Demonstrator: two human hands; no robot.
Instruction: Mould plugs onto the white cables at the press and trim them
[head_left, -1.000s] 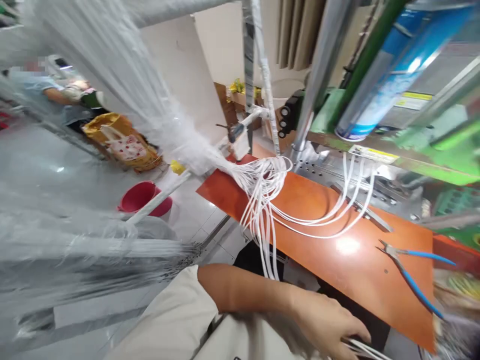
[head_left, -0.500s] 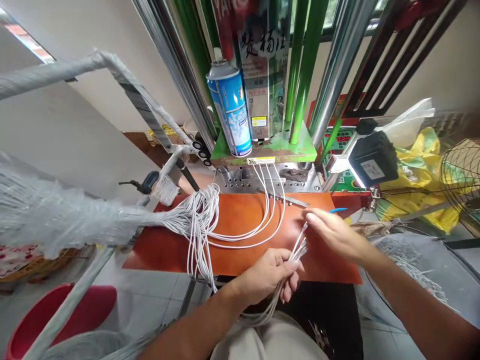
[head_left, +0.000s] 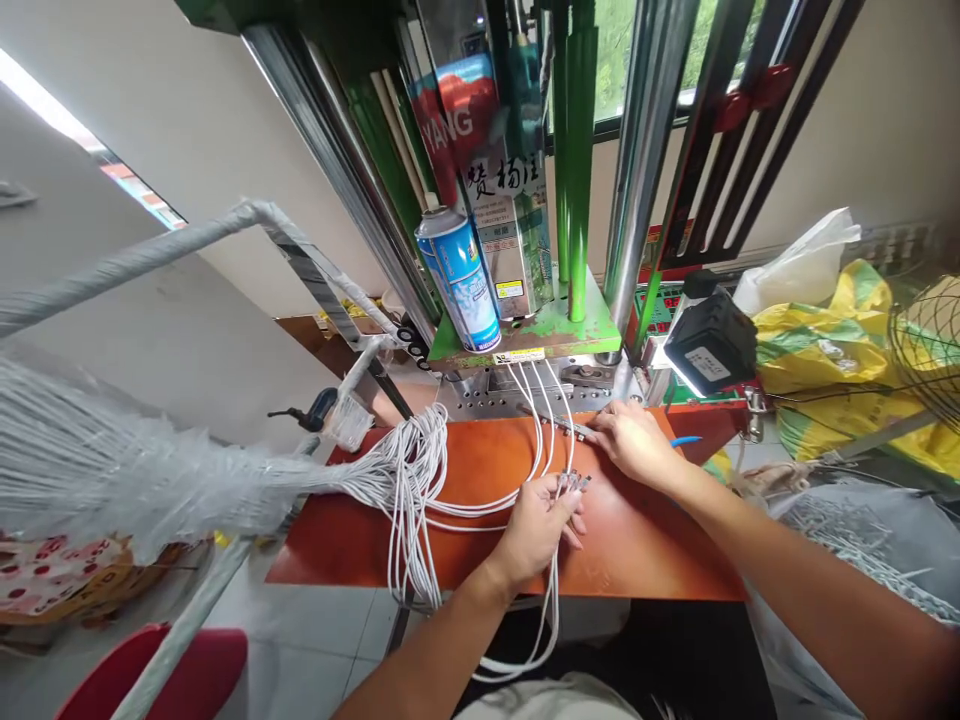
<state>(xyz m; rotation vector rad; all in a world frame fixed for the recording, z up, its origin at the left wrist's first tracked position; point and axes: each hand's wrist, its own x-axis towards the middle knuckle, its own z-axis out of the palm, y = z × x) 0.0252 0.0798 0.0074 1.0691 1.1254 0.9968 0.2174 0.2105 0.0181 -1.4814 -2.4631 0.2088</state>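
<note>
My bench is an orange board (head_left: 645, 540) against a plain cream wall (head_left: 225, 130). Daylight comes through the barred window (head_left: 697, 50) behind the green press (head_left: 525, 340), over pale floor tiles (head_left: 315, 650).

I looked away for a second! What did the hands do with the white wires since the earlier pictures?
The left hand moved forward onto the orange board, still gripping its bunch of white wires, metal tips now pointing toward the machine. The right hand slid forward off that bunch to the metal strip by the machine's base. The spray can, the looped wires in the machine and the big wrapped bundle stayed put.
</note>
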